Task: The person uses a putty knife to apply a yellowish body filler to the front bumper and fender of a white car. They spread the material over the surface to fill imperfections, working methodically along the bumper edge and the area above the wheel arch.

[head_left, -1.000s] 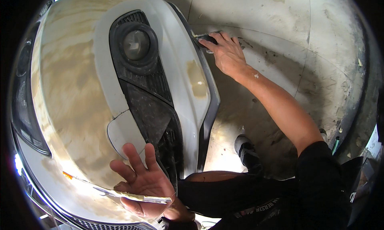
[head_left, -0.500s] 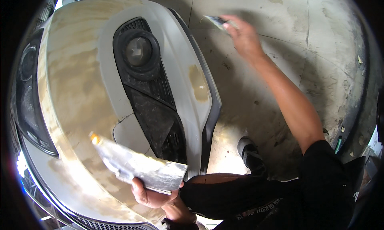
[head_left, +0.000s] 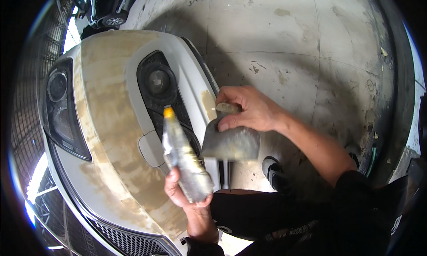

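2 bare hands working over car bumper (head_left: 104, 91), white with tan patches
Left hand (head_left: 180, 197) clasping near end of silvery tube (head_left: 180, 151), thumb along left side; tube blurred, orange cap (head_left: 168, 112) pointing away from person, in front of dark recess with fog lamp (head_left: 157, 81)
Right hand (head_left: 253, 108) pinching broad dark scraper (head_left: 233, 142) between thumb and fingers, pale-smeared blade edge toward person, just right of tube; contact with bumper cannot be told
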The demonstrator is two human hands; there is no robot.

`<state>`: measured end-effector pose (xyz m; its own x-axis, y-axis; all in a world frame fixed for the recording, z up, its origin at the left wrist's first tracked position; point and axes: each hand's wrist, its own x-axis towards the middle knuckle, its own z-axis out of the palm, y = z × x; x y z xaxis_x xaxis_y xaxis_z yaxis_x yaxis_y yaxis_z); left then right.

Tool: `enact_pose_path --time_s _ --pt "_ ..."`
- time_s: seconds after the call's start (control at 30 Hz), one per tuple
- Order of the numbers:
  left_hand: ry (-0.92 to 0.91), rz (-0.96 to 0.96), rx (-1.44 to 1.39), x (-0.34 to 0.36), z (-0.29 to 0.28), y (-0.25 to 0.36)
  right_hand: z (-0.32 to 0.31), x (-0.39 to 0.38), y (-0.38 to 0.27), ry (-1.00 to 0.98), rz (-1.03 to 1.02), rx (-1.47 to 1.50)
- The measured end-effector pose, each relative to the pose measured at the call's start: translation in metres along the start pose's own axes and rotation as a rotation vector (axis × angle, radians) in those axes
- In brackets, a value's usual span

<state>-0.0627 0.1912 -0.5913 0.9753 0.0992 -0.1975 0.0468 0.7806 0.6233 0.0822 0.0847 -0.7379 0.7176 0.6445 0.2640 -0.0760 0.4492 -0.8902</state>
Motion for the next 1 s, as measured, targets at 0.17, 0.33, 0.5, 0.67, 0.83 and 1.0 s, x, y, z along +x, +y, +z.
enact_pose_path --time_s 0.17,0.33,0.5,0.67,0.83,1.0 --pt "-0.096 0.167 0.192 -0.003 -0.002 0.009 -0.039 -0.016 0.095 0.72 0.174 0.298" --pt "0.053 0.238 0.244 -0.002 -0.012 0.007 -0.008 -0.078 0.163 0.627 0.569 0.135" --pt "0.069 0.23 0.329 0.014 -0.013 -0.004 0.07 -0.124 0.203 0.471 0.476 0.174" --pt "0.051 0.09 0.368 0.037 -0.014 -0.012 0.104 -0.129 0.191 0.445 0.659 0.41" --pt "0.082 0.087 0.365 0.039 -0.023 -0.005 0.107 -0.114 0.17 0.481 0.669 0.46" --pt "0.186 0.139 0.375 0.046 -0.028 -0.008 0.096 -0.097 0.163 0.401 0.691 0.434"
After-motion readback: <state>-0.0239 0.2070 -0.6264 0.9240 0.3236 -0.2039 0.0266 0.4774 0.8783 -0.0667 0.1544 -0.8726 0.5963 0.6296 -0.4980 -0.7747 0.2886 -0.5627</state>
